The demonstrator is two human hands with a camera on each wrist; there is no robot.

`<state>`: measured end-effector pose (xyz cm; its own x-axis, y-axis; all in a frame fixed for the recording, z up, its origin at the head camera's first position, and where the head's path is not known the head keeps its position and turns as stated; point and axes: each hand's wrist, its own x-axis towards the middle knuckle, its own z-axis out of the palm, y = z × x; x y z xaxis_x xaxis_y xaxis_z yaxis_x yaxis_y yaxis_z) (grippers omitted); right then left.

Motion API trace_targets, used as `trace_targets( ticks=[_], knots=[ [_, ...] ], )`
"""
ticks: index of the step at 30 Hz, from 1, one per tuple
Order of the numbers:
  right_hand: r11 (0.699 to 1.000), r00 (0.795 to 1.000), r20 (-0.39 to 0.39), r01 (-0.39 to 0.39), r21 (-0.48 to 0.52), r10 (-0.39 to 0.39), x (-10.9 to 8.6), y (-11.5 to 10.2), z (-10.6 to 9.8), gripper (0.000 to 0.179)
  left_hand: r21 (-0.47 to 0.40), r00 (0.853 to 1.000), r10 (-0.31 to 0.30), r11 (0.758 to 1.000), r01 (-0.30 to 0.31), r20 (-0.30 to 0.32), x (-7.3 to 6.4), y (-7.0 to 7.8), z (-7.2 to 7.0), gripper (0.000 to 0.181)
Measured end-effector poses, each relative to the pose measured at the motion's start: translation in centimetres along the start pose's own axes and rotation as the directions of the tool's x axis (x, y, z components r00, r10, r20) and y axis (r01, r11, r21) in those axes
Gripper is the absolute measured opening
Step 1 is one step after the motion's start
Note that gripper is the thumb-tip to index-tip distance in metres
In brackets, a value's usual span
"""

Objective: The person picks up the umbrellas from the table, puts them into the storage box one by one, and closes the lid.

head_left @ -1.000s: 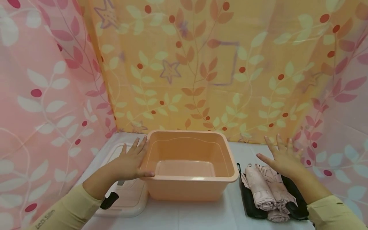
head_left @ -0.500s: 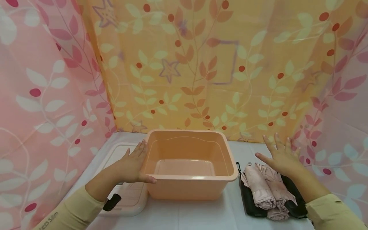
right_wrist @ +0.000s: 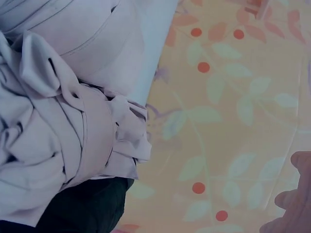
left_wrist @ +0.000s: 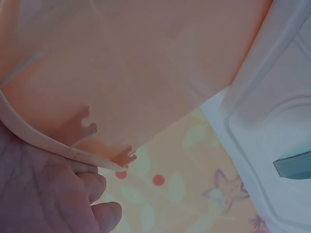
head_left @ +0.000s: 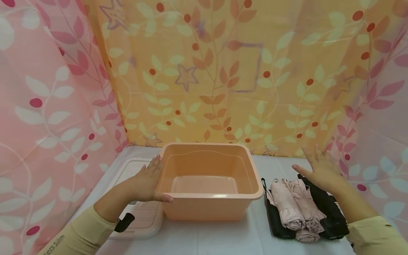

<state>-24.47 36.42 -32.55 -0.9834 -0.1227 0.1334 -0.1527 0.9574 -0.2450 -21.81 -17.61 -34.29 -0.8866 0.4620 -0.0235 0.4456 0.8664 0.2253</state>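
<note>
On the white-covered table (head_left: 220, 237), a peach plastic tub (head_left: 204, 210), open-topped. Along the tub's left edge, the left hand (head_left: 143, 184), fingers straight, thumb at the front corner, apparently touching without gripping, probably for steadiness. To its left, flat, a pale lid (head_left: 146, 217) with grey latch (left_wrist: 294, 166), presumably off for access. Near stacked pink fabric rolls (head_left: 288, 207) and black fabric bundles (head_left: 329, 205), the right hand (head_left: 322, 171), fingers spread, nothing held, likely for easy reach.
</note>
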Motion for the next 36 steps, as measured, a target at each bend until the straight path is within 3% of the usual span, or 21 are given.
trace_targets(
  ticks=[6, 15, 19, 24, 31, 36],
  knots=[
    [0.991, 1.0, 0.027, -0.006, 0.132, 0.002, -0.2, 1.3, -0.1, 0.084, -0.008, 1.0, 0.003, 1.0, -0.003, 0.001, -0.1, 0.1, -0.3, 0.131],
    [0.946, 0.999, -0.002, 0.05, 0.321, -0.052, -0.8, 3.6, -0.5, 0.073, -0.025, 1.0, -0.004, 1.0, 0.004, -0.003, -0.3, 0.3, -0.6, 0.13],
    [0.943, 0.997, 0.07, -0.039, 0.33, 0.016, -1.5, 4.6, -0.5, 0.076, -0.034, 1.0, -0.013, 0.999, 0.012, -0.006, -0.4, 0.3, -0.7, 0.13],
    [0.917, 0.973, 0.19, -0.194, 0.349, 0.134, -2.6, 6.0, -0.1, 0.079, -0.037, 1.0, -0.012, 0.999, 0.012, 0.003, -0.5, 0.3, -0.6, 0.131],
    [0.91, 0.972, 0.199, -0.194, 0.365, 0.128, -3.6, 8.1, 0.5, 0.073, -0.055, 1.0, -0.016, 0.998, 0.017, 0.012, -0.4, 0.4, -0.4, 0.131],
    [0.89, 0.949, 0.276, -0.255, 0.379, 0.154, -3.8, 9.1, 1.4, 0.075, -0.065, 1.0, -0.02, 0.998, 0.021, 0.007, -0.4, 0.4, -0.4, 0.131]
  ],
)
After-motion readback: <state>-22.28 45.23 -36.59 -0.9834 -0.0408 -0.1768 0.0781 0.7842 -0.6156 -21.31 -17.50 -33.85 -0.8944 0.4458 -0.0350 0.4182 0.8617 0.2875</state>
